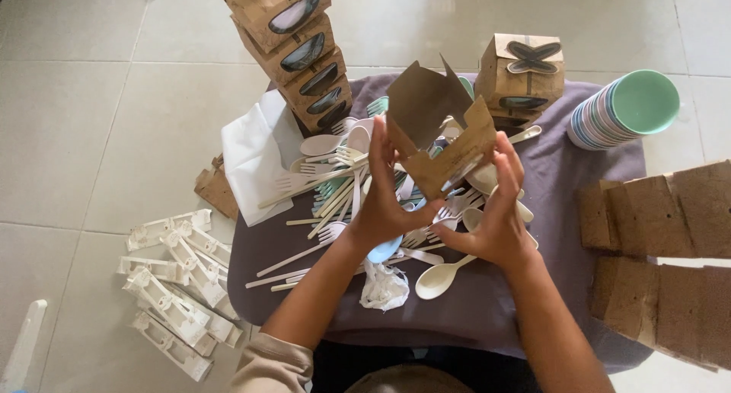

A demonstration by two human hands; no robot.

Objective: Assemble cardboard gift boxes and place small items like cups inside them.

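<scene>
The left hand [381,202] and right hand [495,218] each clasp one side of the half-folded cardboard box [438,130], held above the fingers [509,158], flaps open upward, over scattered plastic cutlery [335,195].

**Soft daylight, mild wide-angle bend**

The scene is evenly and fairly brightly lit by diffuse light, with no hard shadows. The pale floor tiles [99,134] look slightly washed out toward the upper left. Faint, soft shade lies under the hands [442,210] on the purple surface [487,301]. The oval windows of the stacked brown boxes [297,43] show dull reflections. The wide lens bends tile lines near the edges, and the flat cardboard pieces [670,248] at the right look soft and slightly blurred.
</scene>
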